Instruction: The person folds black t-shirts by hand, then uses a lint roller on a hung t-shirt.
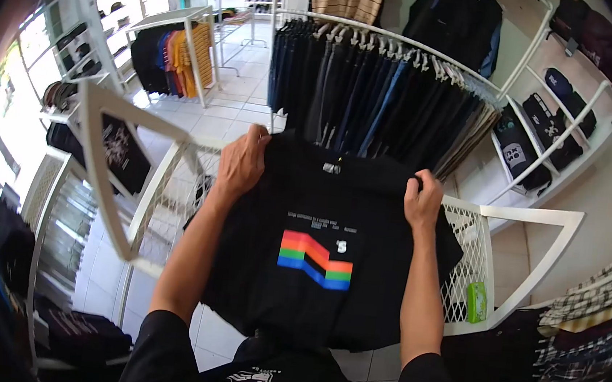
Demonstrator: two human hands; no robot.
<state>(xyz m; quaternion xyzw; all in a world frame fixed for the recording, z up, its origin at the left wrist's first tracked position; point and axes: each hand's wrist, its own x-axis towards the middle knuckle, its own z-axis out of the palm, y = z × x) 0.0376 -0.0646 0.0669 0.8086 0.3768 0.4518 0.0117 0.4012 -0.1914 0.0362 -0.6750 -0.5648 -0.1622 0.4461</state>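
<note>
Head view, single frame.

Arms: both forearms are bare and reach forward and up from 6 o'clock, elbows slightly bent.

Left hand [241, 162]: at about 10 o'clock from frame centre. The back of the hand faces the camera and the wrist is straight. The fingers are curled down over the top edge of the black T-shirt [310, 308], closed tight on the cloth at one shoulder.

Right hand [422, 200]: at about 2 o'clock, a little lower than the left. The fingers are folded shut over the opposite shoulder edge, pinching the fabric. Thumb position: cannot tell.

T-shirt: held spread between the two hands at frame centre, hanging flat with its front toward the camera. The fabric is a soft matte knit with few creases. A small grey label sits at the neckline, at 12 o'clock on the shirt. A line of small pale text crosses the chest. Below it is a striped print [314, 260], a stepped band of red, orange, green and blue.

Surroundings: a white mesh rack [473, 238] stands behind the shirt, a rigid diamond grid in an angular frame. A green packet [477, 302] lies on it at 4 o'clock. At 12 o'clock a curved rail of dark trousers [380, 95] hangs on hangers. The floor is pale glossy tile.
</note>
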